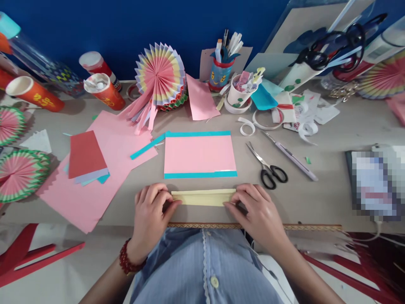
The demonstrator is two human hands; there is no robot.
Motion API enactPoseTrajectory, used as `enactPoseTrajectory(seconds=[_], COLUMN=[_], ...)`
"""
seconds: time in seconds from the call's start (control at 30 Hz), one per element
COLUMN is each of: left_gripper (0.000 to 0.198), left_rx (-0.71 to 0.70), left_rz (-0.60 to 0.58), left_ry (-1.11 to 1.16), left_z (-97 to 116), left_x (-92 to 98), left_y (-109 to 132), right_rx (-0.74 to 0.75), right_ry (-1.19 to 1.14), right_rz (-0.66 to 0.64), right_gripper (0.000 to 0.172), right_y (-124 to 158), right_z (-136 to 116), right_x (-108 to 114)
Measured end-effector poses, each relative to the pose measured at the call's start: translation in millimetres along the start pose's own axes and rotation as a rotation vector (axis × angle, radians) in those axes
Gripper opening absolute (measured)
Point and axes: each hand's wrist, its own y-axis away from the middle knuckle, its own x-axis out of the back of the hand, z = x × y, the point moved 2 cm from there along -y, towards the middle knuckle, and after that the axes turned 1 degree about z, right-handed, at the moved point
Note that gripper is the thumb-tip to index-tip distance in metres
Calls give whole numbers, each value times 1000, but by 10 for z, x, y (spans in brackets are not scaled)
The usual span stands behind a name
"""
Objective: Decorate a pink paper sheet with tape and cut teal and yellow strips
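A pale yellow paper strip, with a fold along its length, lies crosswise near the front edge of the table. My left hand pinches its left end between thumb and fingers. At the right end, my right hand pinches the strip the same way. Just beyond it lies a pink paper rectangle with blue strips along its top and bottom edges. Black-handled scissors rest right of the pink rectangle, partly open, beside a pale cutter knife. A loose blue strip touches the rectangle's upper left.
Pink sheets and a red paper piece lie left. Behind stand a folded paper fan, orange cups, a pen holder and a cup of scraps. White tape curls lie right, a phone farther right.
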Motion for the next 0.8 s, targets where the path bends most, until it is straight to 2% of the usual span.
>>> enactPoseTrajectory(seconds=[0.4, 0.67, 0.8], left_gripper=[15, 8, 9], left_rx=[-42, -1, 15], left_rz=[28, 18, 15], left_ry=[-4, 51, 75], left_z=[-19, -46, -77], left_x=[-13, -2, 17], left_y=[16, 54, 70], right_rx=[-53, -4, 33], right_ry=[-45, -84, -27], right_rz=[-41, -35, -15], right_gripper=[5, 14, 19], right_y=[47, 75, 107], right_z=[45, 50, 8], right_x=[54, 65, 86])
